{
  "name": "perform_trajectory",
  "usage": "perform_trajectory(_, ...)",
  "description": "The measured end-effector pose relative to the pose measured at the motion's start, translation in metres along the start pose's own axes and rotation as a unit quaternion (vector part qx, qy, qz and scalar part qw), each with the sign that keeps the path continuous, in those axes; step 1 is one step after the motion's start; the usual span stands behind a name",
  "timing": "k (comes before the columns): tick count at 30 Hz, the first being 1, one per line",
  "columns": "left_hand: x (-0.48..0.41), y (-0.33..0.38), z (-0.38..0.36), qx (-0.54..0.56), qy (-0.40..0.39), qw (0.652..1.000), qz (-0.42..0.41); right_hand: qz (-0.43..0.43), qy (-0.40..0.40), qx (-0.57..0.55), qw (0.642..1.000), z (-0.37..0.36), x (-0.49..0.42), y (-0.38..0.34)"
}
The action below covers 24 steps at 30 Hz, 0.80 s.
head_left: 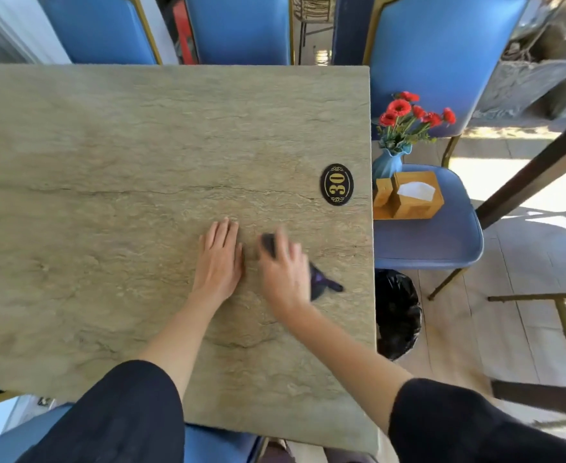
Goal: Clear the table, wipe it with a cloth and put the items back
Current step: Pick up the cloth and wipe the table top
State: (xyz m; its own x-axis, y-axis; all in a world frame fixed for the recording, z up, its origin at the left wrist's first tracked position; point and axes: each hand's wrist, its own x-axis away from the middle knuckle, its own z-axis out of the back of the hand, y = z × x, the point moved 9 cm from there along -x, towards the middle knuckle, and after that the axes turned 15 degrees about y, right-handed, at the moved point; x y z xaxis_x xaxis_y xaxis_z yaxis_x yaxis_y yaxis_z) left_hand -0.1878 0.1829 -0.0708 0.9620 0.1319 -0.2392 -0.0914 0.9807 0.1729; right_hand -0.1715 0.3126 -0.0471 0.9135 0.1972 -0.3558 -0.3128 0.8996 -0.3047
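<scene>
The stone-patterned table (108, 162) fills the view. My left hand (220, 259) lies flat on it with straight fingers. Just to its right, my right hand (285, 272) presses a dark purple cloth (321, 282) onto the tabletop; the hand is blurred and covers most of the cloth. A blue vase of red flowers (390, 162) and a wooden tissue box (415, 195) stand on the seat of a blue chair (442, 242) beside the table's right edge.
A black oval plaque with the number 30 (336, 184) is fixed near the table's right edge. Blue chairs (238, 28) line the far side. A black-lined bin (397, 315) stands on the floor right of the table.
</scene>
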Motion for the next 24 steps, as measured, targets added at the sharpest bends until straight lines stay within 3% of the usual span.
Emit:
perform_trajectory(3, -0.009, -0.020, 0.002, -0.011, 0.014, 1.000, 0.007, 0.052, -0.085, -0.009, 0.995, -0.045, -0.005, -0.039)
perform_trajectory(7, -0.017, -0.035, 0.003, -0.039, 0.012, 0.999, -0.030, 0.002, -0.068, 0.028, 0.997, -0.059, -0.056, -0.021)
perform_trajectory(11, -0.023, -0.030, 0.000, -0.024, 0.009, 0.999, -0.045, -0.123, -0.030, 0.081, 0.989, -0.047, -0.068, 0.037)
perform_trajectory(16, -0.034, -0.004, -0.001, 0.033, 0.013, 0.996, -0.079, -0.307, 0.012, 0.130, 0.943, -0.007, -0.030, 0.118)
perform_trajectory(19, -0.037, 0.021, -0.004, 0.064, 0.007, 0.991, -0.120, -0.278, 0.019, 0.130, 0.952, -0.004, -0.011, 0.092)
perform_trajectory(24, -0.045, 0.039, -0.012, 0.046, -0.002, 0.987, -0.156, -0.118, 0.017, 0.095, 0.988, -0.010, 0.043, 0.007)
